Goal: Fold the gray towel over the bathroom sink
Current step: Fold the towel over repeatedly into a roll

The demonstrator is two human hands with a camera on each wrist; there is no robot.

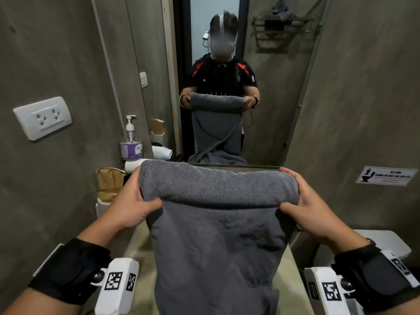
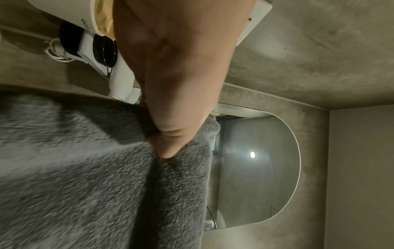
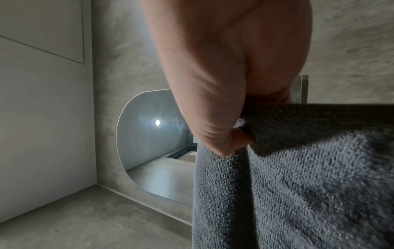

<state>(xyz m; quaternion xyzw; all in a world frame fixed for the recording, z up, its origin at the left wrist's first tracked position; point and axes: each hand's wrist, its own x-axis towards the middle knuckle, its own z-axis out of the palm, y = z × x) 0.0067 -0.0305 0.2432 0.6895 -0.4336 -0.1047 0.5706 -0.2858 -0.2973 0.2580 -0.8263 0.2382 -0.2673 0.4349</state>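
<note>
I hold the gray towel (image 1: 218, 235) up in front of me over the sink (image 1: 293, 283), its top rolled over into a thick fold and the rest hanging down. My left hand (image 1: 134, 201) grips the fold's left end, thumb on the near side. My right hand (image 1: 304, 201) grips the right end the same way. In the left wrist view my left hand (image 2: 170, 131) pinches the gray towel (image 2: 85, 176). In the right wrist view my right hand (image 3: 221, 139) pinches the gray towel (image 3: 309, 185). The towel hides most of the sink.
A mirror (image 1: 272, 87) faces me and reflects me with the towel. At the left stand a pump bottle (image 1: 130, 142), a white hair dryer (image 1: 136, 164) and a brown paper bag (image 1: 109, 178). A wall socket (image 1: 43, 117) is at the left, a sign (image 1: 386, 176) at the right.
</note>
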